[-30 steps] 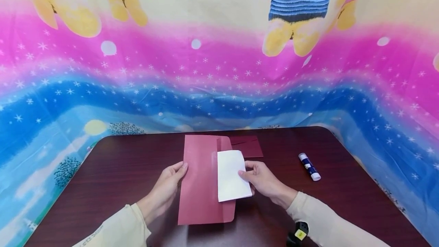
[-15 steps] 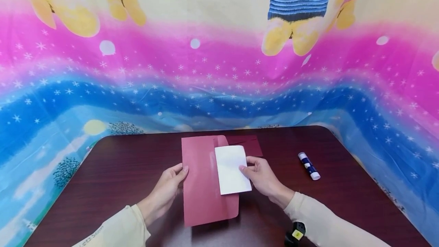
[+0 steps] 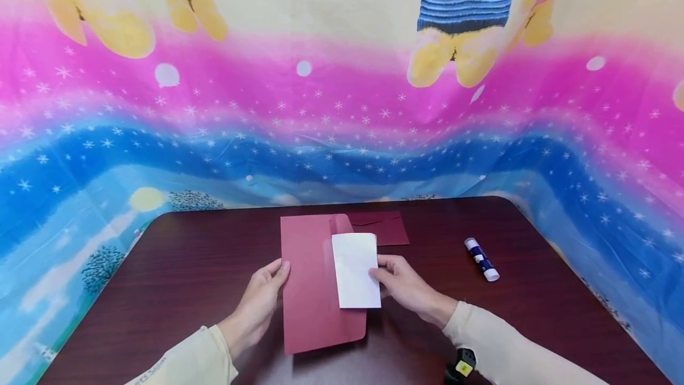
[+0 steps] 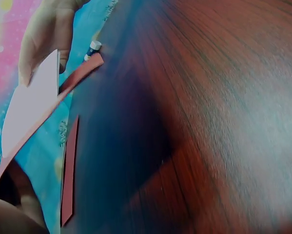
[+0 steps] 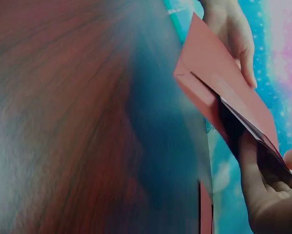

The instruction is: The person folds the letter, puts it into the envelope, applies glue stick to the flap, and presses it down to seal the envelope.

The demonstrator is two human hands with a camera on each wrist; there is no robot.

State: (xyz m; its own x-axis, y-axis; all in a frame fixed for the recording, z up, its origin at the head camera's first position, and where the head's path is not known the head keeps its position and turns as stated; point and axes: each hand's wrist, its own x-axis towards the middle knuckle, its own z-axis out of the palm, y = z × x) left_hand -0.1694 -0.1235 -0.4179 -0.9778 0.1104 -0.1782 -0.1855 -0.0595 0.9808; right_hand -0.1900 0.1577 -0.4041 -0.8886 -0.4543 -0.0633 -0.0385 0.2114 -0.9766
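Observation:
A red paper envelope (image 3: pixel 307 284) is held up over the table, its flap spread toward the right. My left hand (image 3: pixel 260 293) pinches its left edge, thumb in front. Between thumb and fingers, my right hand (image 3: pixel 408 284) grips the right edge of a white folded paper (image 3: pixel 357 271). The paper overlaps the front of the envelope by the flap side, with its left edge showing. In the left wrist view the white paper (image 4: pixel 33 105) stands against the envelope's edge. Seen from the right wrist, the envelope (image 5: pixel 214 63) hides most of the paper.
A second, darker red envelope (image 3: pixel 382 229) lies at the back of the dark wooden table (image 3: pixel 214 254), partly covered by the held one. To the right lies a white and dark blue glue stick (image 3: pixel 482 259). A printed cloth (image 3: pixel 342 106) hangs behind the table.
The white paper rises slightly, then comes down and shifts left across the envelope with my right hand. The envelope tilts a little. Both hands keep their holds.

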